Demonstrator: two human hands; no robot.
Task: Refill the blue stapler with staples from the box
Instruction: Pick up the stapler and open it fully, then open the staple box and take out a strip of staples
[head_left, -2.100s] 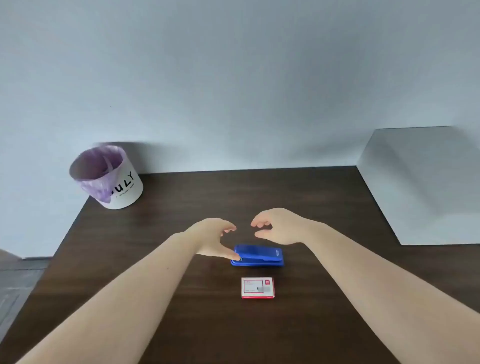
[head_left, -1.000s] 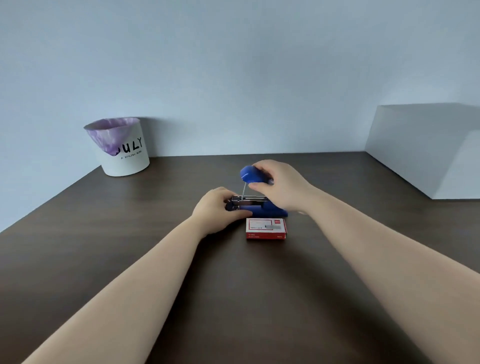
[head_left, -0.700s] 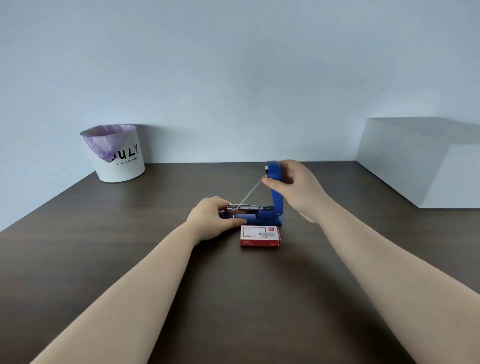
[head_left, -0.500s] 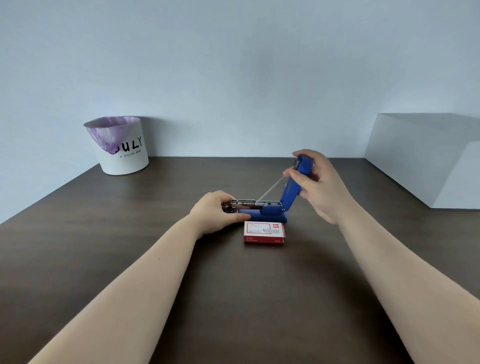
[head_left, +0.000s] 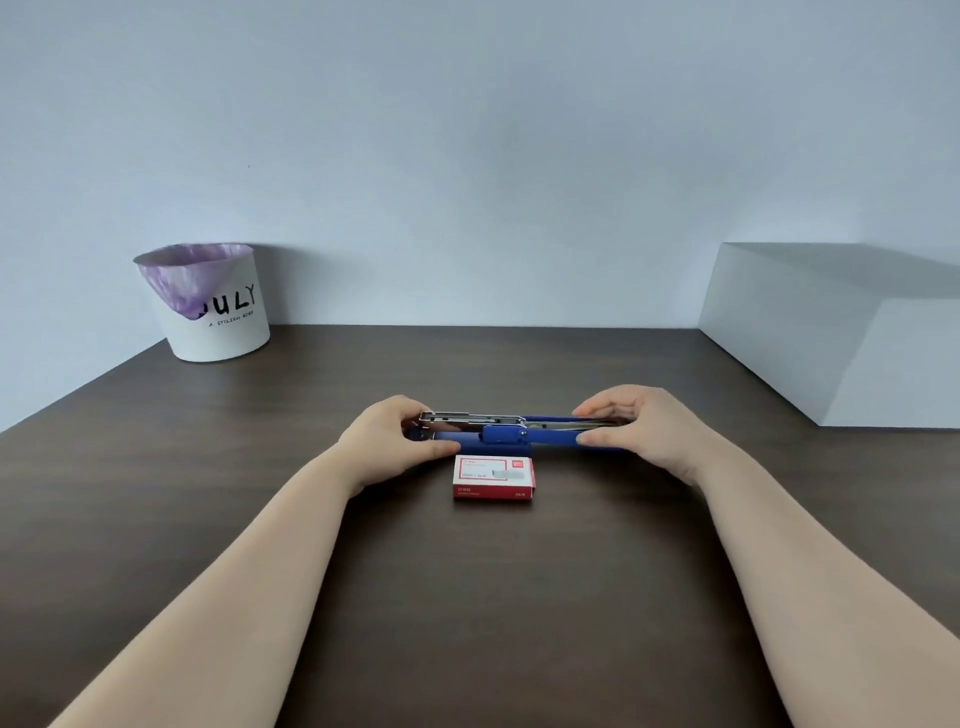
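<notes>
The blue stapler (head_left: 506, 434) lies on the dark wooden table, folded out flat, its metal staple channel exposed on the left half and its blue top arm laid back to the right. My left hand (head_left: 392, 441) grips the stapler's front end, thumb on the blue base. My right hand (head_left: 641, 423) holds the laid-back top arm down at the right end. The red and white staple box (head_left: 493, 477) lies shut on the table just in front of the stapler, between my forearms.
A white bin (head_left: 210, 304) with a purple liner stands at the table's back left corner. A pale grey block (head_left: 841, 332) sits along the right side. The table (head_left: 493, 597) meets a plain wall behind.
My right hand has swung the stapler's top arm from tilted upright all the way back until it lies flat to the right. My left hand has kept hold of the front end.
</notes>
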